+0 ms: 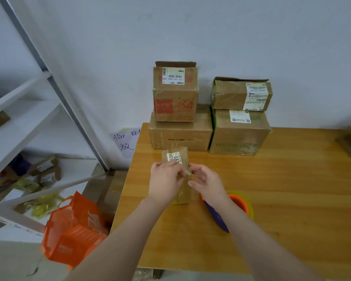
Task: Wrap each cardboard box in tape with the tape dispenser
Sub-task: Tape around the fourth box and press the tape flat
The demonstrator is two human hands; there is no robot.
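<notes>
One box (180, 153), pinched by left fingers (175, 168), right fingers (197, 170)

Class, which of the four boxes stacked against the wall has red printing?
The upper left box, with red print on its front. The box under it has dark lettering, the lower right box has green print, the upper right box only white labels.
</notes>
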